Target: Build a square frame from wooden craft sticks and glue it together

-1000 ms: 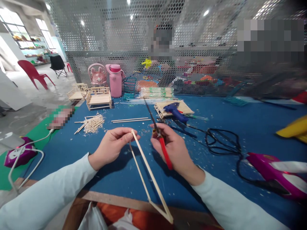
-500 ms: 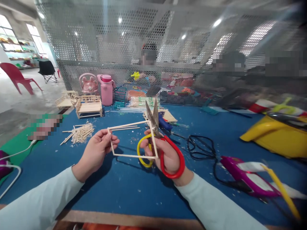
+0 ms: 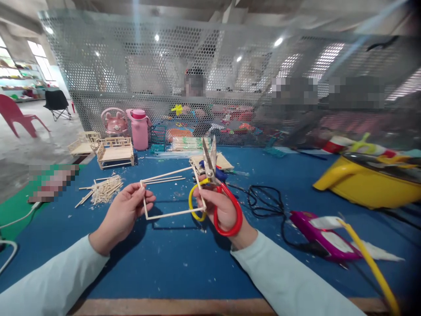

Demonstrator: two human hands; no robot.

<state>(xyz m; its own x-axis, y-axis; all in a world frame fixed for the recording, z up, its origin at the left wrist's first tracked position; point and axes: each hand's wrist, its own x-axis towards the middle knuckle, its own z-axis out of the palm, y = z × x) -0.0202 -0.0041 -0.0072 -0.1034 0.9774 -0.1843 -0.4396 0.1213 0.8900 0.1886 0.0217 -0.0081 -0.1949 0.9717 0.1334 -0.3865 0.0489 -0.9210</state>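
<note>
Pale wooden sticks (image 3: 107, 189) lay heaped at centre left of the frame, below two small stick-built benches (image 3: 115, 153). Near the middle, my left hand (image 3: 126, 207) pinched the left side of a four-sided stick frame (image 3: 176, 213) between thumb and fingers. My right hand (image 3: 223, 210) gripped its right side, fingers closed also around red-and-yellow scissors (image 3: 228, 226), blades apart and pointing up.

Bright ceiling lights behind mesh — soft shadows below, right edge smeared.
</note>
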